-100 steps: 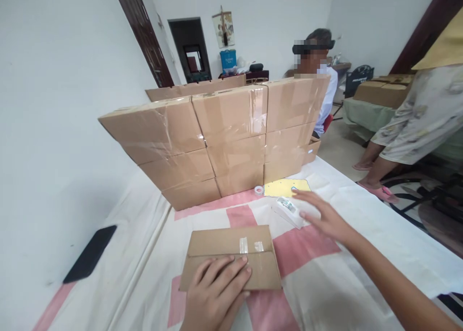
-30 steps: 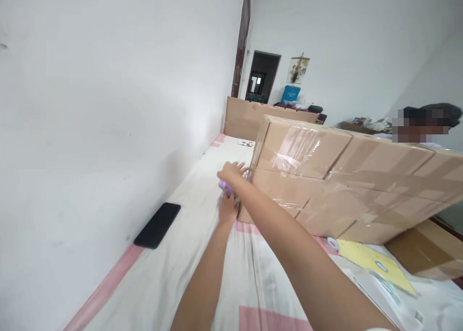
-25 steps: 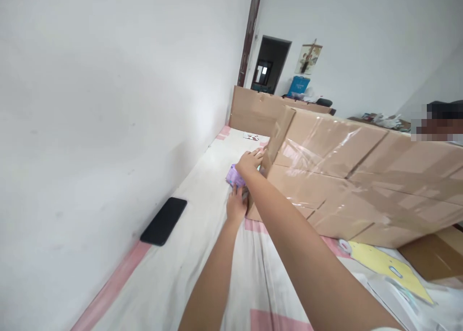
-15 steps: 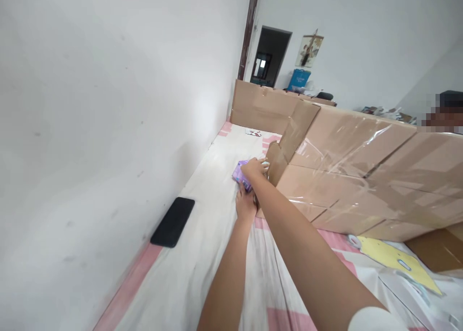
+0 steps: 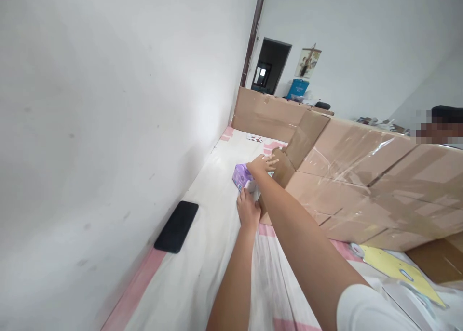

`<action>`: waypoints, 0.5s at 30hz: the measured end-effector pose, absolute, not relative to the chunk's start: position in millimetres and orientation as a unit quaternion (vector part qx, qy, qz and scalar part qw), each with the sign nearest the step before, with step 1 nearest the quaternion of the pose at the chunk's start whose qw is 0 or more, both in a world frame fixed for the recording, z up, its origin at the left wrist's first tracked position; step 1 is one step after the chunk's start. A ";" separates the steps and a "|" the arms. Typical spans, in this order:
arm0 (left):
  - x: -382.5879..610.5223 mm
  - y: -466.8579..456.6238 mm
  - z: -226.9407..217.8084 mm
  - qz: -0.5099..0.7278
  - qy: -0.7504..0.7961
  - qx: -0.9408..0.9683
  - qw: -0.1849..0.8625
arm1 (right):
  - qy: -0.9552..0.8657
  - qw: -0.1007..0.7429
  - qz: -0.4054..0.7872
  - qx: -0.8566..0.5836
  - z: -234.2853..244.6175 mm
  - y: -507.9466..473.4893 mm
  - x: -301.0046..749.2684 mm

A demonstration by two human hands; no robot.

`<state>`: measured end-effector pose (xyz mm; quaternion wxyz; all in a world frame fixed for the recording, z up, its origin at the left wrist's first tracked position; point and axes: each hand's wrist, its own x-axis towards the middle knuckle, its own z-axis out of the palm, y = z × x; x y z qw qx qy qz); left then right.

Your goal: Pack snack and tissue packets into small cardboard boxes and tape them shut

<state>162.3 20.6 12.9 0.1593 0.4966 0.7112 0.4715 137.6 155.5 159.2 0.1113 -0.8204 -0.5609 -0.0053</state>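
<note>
A small purple package (image 5: 241,175), with a white part at its near end, rests on the white and pink sheet beside a cardboard flap. My left hand (image 5: 249,209) is at that near end, its fingers against the package and the thumb apart on the right. My right hand (image 5: 262,165) reaches across the package's right side, fingers spread toward the cardboard flap (image 5: 284,167). That hand and wrist hide part of the package. Whatever lies under the right palm cannot be made out.
A black phone (image 5: 176,227) lies by the white wall (image 5: 90,128) on the left. Taped cardboard panels (image 5: 390,191) stand along the right. A yellow sheet (image 5: 401,271) and a tape roll (image 5: 357,250) lie at lower right. Another person's blurred head (image 5: 439,124) shows beyond the panels.
My right hand has shifted right toward the cardboard, its fingers spreading. More of the purple package and its white end now shows. The left hand has drawn slightly nearer to me.
</note>
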 end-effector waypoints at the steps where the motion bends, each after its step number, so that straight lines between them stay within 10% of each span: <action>1: 160.6 20.1 13.5 0.475 0.723 0.478 0.153 | -0.559 0.112 -0.011 -0.822 156.5 158.9 138.8; 15: 146.3 27.6 16.1 0.533 0.757 0.353 0.133 | -0.579 -0.013 -0.135 -0.804 192.1 221.6 137.8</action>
